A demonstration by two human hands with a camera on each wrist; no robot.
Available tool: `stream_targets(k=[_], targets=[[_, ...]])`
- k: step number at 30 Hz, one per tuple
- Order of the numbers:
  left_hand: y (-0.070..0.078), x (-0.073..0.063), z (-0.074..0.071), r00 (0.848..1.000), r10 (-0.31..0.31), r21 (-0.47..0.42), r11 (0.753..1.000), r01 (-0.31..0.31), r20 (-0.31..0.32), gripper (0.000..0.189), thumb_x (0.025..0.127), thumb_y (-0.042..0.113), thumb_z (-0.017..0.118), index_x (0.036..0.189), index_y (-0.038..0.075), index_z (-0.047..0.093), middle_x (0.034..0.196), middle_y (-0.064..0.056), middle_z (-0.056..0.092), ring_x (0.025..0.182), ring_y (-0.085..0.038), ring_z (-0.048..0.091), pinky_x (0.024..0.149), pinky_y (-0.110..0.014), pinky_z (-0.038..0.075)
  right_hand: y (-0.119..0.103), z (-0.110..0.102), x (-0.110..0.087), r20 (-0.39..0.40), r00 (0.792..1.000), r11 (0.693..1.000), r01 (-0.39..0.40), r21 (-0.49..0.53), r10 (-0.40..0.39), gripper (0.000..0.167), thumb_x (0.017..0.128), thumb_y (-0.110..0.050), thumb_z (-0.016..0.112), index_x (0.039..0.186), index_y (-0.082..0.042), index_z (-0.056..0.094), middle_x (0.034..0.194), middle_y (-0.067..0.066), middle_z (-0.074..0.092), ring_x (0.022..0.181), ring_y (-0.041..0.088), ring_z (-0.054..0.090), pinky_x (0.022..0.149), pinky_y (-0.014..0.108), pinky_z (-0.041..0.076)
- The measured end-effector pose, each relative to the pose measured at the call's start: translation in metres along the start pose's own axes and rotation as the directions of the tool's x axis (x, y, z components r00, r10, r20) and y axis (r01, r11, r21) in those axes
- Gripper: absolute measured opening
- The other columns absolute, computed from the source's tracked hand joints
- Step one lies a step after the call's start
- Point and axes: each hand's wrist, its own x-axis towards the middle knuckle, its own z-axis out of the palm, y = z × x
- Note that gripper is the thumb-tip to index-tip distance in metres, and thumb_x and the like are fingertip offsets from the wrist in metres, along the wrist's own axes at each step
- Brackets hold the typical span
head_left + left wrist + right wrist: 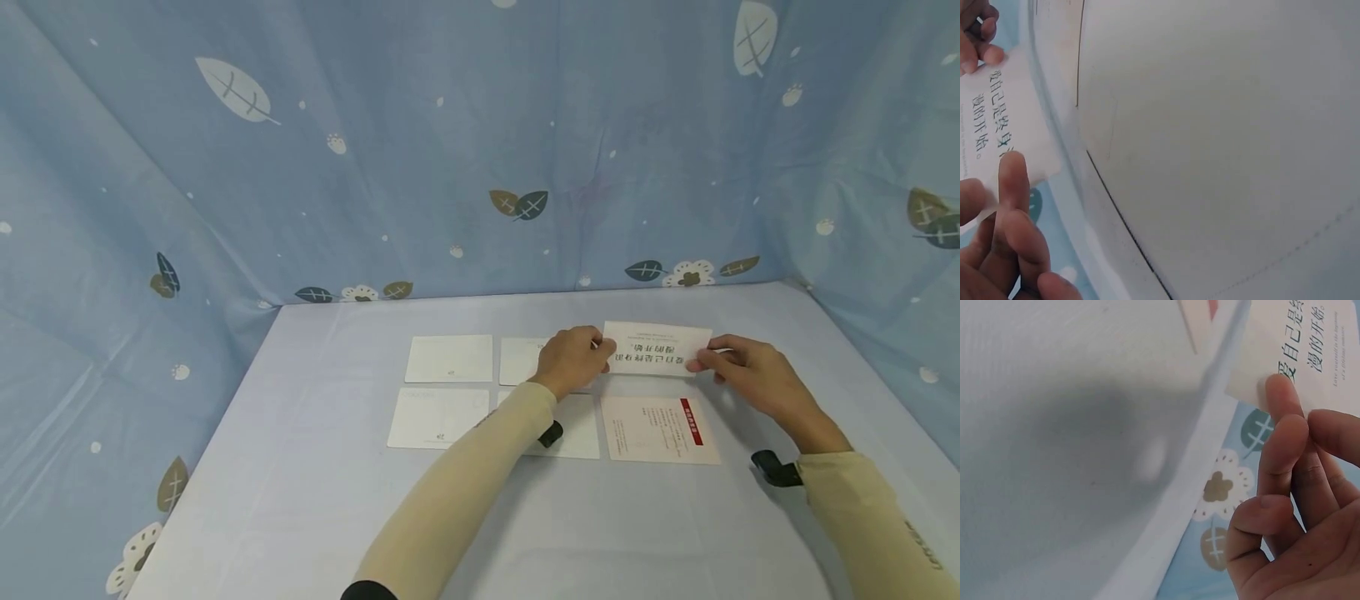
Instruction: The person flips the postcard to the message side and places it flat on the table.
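Both hands hold a white card (657, 343) printed with dark Chinese characters, its broad side tilted up toward the head camera. My left hand (573, 358) pinches its left edge between thumb and fingers; the left wrist view shows those fingers (1014, 181) at the card's corner. At the opposite edge my right hand (761, 375) pinches it, the index finger lying over the print in the right wrist view. Just in front of the held card, a pinkish card (648, 429) with a red strip and lines of small print lies flat on the table.
Several white cards lie in two rows on the white-covered table (300, 500), among them a back-left card (448, 358) and a front-left card (438, 417). The left forearm partly covers others. A blue leaf-patterned curtain (420, 167) hangs behind the table and along its sides.
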Motion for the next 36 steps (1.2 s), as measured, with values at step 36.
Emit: stream_targets(k=[36], targets=[[-0.021,-0.004,-0.020,0.986,0.164,-0.203,0.965,-0.163,-0.014,0.026,0.097,0.030,0.071,0.121,0.020,0.074,0.102,0.015,0.069,0.087,-0.003,0.059,0.079,-0.018,0.049,-0.001,-0.008,-0.004,0.001,0.994,0.970,0.106,0.219,-0.109,0.052,0.109,-0.043,0.040,0.141,-0.005,0.055,0.125,0.001,0.059,0.092,0.008,0.066,0.076,0.026,0.046]])
